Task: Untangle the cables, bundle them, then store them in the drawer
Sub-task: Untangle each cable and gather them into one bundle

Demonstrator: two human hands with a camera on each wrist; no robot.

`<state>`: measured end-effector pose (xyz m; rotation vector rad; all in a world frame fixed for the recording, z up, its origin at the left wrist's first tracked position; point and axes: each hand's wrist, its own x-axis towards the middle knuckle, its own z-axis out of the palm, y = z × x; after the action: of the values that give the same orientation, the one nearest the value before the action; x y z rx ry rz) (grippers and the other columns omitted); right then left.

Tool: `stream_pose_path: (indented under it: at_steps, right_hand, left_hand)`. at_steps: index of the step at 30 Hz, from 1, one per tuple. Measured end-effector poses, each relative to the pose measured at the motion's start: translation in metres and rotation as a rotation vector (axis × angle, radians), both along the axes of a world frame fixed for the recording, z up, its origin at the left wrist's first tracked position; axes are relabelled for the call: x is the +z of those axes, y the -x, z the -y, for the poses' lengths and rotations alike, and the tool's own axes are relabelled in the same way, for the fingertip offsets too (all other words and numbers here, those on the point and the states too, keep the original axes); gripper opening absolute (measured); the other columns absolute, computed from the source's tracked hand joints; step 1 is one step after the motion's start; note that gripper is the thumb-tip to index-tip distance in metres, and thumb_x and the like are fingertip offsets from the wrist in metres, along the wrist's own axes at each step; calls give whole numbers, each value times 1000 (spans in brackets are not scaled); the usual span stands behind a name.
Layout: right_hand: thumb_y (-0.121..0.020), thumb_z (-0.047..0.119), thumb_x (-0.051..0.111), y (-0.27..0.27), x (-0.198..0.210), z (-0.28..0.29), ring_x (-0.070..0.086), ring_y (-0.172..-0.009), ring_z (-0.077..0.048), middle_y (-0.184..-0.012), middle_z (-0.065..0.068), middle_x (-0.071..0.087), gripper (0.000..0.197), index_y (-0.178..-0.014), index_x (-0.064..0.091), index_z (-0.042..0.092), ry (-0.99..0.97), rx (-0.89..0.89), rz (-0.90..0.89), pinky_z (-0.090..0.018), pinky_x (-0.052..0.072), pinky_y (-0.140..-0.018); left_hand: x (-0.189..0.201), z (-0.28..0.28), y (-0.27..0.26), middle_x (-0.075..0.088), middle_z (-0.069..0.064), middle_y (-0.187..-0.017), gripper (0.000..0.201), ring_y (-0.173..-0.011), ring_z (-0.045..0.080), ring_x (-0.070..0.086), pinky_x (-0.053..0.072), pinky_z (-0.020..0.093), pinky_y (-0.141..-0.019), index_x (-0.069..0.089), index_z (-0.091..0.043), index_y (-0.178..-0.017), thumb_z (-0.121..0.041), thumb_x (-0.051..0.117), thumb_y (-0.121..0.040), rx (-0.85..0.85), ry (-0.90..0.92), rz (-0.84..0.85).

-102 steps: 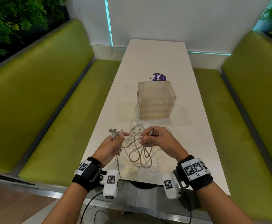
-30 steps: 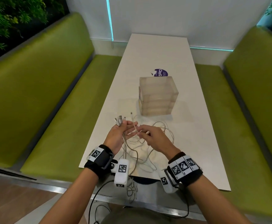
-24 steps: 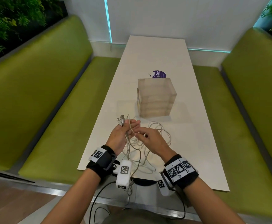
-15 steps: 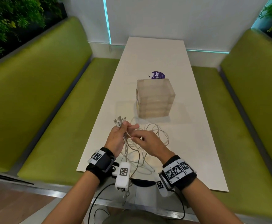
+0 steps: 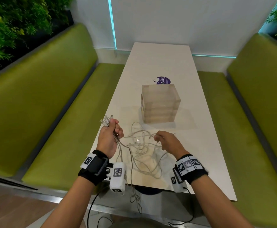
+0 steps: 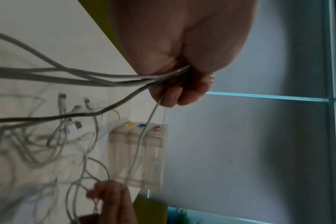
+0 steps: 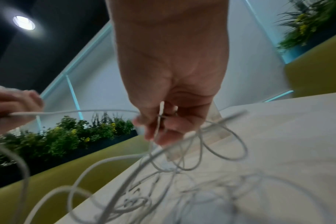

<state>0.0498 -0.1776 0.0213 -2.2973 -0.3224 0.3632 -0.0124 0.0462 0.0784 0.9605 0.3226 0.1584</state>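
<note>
A tangle of white cables (image 5: 142, 150) lies on the near end of the white table (image 5: 159, 63), with some strands hanging over the front edge. My left hand (image 5: 111, 134) grips a bunch of cable ends (image 6: 125, 80), their plugs (image 5: 105, 120) sticking up above the fist. My right hand (image 5: 165, 140) pinches a single cable end (image 7: 159, 118) to the right, and a strand stretches between the two hands. The translucent drawer unit (image 5: 160, 104) stands behind the cables with its three drawers (image 6: 142, 153) closed.
A purple round sticker (image 5: 163, 80) lies on the table behind the drawer unit. Green benches (image 5: 44, 104) flank the table on both sides, and plants (image 5: 11, 22) stand at the far left and right. A loose USB plug (image 5: 137, 140) rests in the tangle.
My hands were close together and have moved apart: the left one holds its bunch at the left, the right one has pulled a cable end out to the right.
</note>
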Motion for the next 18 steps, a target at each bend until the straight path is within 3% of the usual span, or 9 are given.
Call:
stream_pose_path:
  at_steps: [2,5,7,9,11,13,16,18]
  right_hand:
    - [-97,29,46,1,1,2,49,-48,-17,-63,4,55,29,-75,61,17,-132,-58,-10,-30,42,-52]
    - [-97,28,48,4,8,-5,39,-46,-11,-48,11,48,33,-71,63,17,-268,-99,31,-27,38,-50]
    - [-97,26,48,4,13,-11,43,-52,-10,-55,12,54,33,-68,63,21,-292,-91,90,-27,39,-55]
    - [-96,26,49,4,16,-16,47,-56,-12,-64,2,60,33,-66,61,27,-308,-79,117,-28,41,-57]
    - [-94,31,48,4,16,-20,48,-57,-15,-68,-12,63,31,-66,62,27,-313,-71,129,-32,43,-55]
    - [-93,33,50,4,18,-22,46,-54,-16,-63,-14,60,31,-67,64,24,-303,-86,128,-33,42,-53]
    - [-94,32,55,6,24,-20,42,-49,-13,-52,3,48,30,-69,66,20,-269,-85,63,-27,38,-50]
    - [-94,29,56,13,27,-19,46,-48,-10,-57,4,53,26,-75,68,16,-241,7,-17,-23,40,-48]
  left_hand:
    - [-5,-1,1,37,-6,-54,29,-42,4,28,24,17,-42,48,-12,-82,-27,35,-103,-49,-153,-44]
    - [-19,5,5,30,-4,-63,31,-43,4,23,22,17,-42,55,-10,-88,-31,38,-103,-222,-475,-145]
    - [-26,12,9,27,-4,-64,36,-46,6,23,22,19,-44,62,-9,-93,-35,40,-101,-392,-639,-186]
    - [-27,19,13,24,-6,-59,40,-47,9,21,20,22,-45,68,-7,-96,-38,43,-99,-552,-720,-184]
    - [-23,25,16,23,-10,-54,38,-47,9,19,17,23,-46,70,-7,-93,-37,47,-98,-671,-728,-144]
    - [-19,31,17,24,-11,-53,34,-46,8,19,17,24,-48,65,-11,-81,-39,51,-95,-672,-668,-100]
    - [-15,32,13,35,-5,-59,34,-44,4,25,22,18,-44,62,-13,-79,-39,48,-96,-409,-419,-103]
    - [-11,29,7,56,-6,-71,36,-43,2,27,22,13,-39,63,-12,-81,-39,44,-95,-290,-254,-92]
